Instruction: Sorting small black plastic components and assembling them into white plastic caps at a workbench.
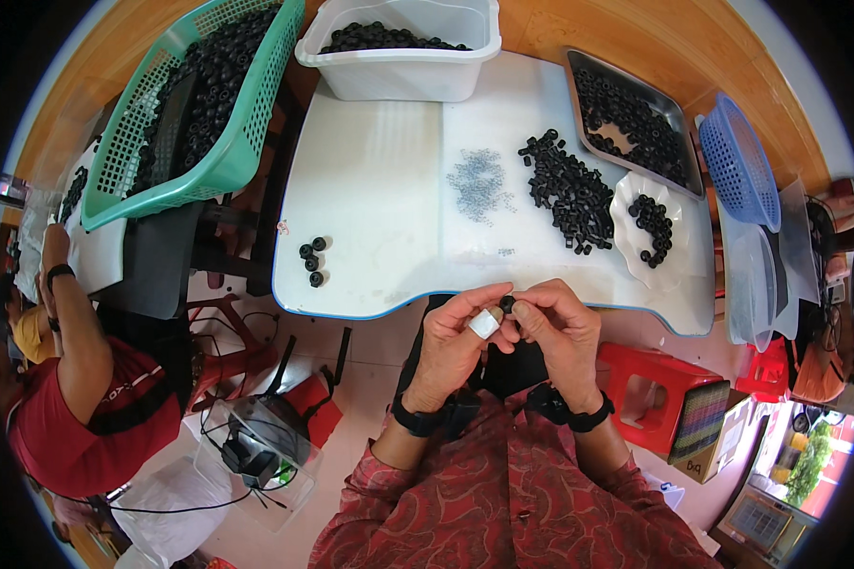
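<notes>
Just off the table's front edge, my left hand (451, 346) and my right hand (565, 337) meet and pinch one small round black part (508, 303) between the fingertips. A white wrap (484, 324) covers one digit of my left hand. On the white table (361, 199), several finished-looking round black pieces (311, 259) lie to the left. Small clear rings (481, 185) are spread in the middle. To their right is a heap of short black cylindrical parts (569, 199), beside a white scalloped dish (633, 261) with more small black parts.
A white tub (399, 76) and a metal tray (688, 175) of black parts stand at the back. A green basket (242, 133) full of black parts is at left, a blue basket (740, 161) at right. A person in red (95, 427) sits left; a red stool (640, 389) stands right.
</notes>
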`<state>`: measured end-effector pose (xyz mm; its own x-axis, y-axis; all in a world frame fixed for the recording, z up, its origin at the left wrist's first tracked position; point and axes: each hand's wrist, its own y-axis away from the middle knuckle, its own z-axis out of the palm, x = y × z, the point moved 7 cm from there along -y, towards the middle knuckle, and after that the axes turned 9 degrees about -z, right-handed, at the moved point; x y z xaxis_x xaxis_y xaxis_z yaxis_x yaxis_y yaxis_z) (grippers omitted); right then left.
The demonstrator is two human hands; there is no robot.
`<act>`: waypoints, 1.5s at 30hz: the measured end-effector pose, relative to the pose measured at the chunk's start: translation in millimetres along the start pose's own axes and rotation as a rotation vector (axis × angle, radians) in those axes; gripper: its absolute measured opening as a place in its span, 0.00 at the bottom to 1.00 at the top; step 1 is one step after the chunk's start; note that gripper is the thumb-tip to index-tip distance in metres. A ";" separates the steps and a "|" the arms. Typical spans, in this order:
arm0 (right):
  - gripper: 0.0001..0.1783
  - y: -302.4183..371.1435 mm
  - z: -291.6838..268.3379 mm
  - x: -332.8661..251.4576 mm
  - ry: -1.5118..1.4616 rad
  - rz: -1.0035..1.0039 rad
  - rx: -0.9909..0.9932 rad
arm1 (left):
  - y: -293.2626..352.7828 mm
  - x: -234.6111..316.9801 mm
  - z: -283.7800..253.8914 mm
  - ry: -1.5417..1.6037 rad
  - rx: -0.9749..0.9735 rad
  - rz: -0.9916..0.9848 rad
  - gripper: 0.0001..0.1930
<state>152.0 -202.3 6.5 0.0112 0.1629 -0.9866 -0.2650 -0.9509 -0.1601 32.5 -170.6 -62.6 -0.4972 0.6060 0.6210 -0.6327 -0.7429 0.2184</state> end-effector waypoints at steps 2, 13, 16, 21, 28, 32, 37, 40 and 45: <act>0.04 0.2 -0.3 -0.3 0.021 -0.007 0.007 | 0.4 1.0 0.0 -0.065 -0.007 0.032 0.17; 0.03 1.3 0.6 1.5 0.154 -0.070 0.085 | -4.5 3.2 2.7 -0.234 0.103 0.088 0.13; 0.04 0.1 0.1 4.4 0.153 0.009 0.094 | -6.5 2.4 2.3 -0.241 0.114 0.106 0.12; 0.03 0.3 -2.2 10.2 0.139 0.016 0.036 | -9.8 -2.5 -0.9 -0.086 0.085 0.076 0.12; 0.05 -1.2 1.1 11.4 0.102 0.010 0.008 | -12.9 -5.5 -6.8 0.066 0.085 0.031 0.13; 0.05 -1.8 0.6 11.4 0.135 0.011 0.011 | -12.8 -5.2 -6.5 0.074 0.078 0.025 0.13; 0.04 -1.0 -1.8 12.4 0.214 -0.011 0.022 | -12.7 -4.1 -4.6 0.045 0.071 0.007 0.13; 0.04 0.0 -1.1 10.8 0.224 -0.069 0.041 | -12.4 -4.7 -4.9 0.056 0.056 0.002 0.14; 0.04 0.8 1.1 3.0 0.334 -0.140 0.051 | -11.4 -5.2 -6.8 0.086 0.029 -0.010 0.14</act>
<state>150.8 -202.2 3.5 0.3627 0.1878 -0.9128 -0.2867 -0.9095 -0.3011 38.2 -163.4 -73.4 -0.5408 0.6350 0.5517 -0.6212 -0.7437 0.2471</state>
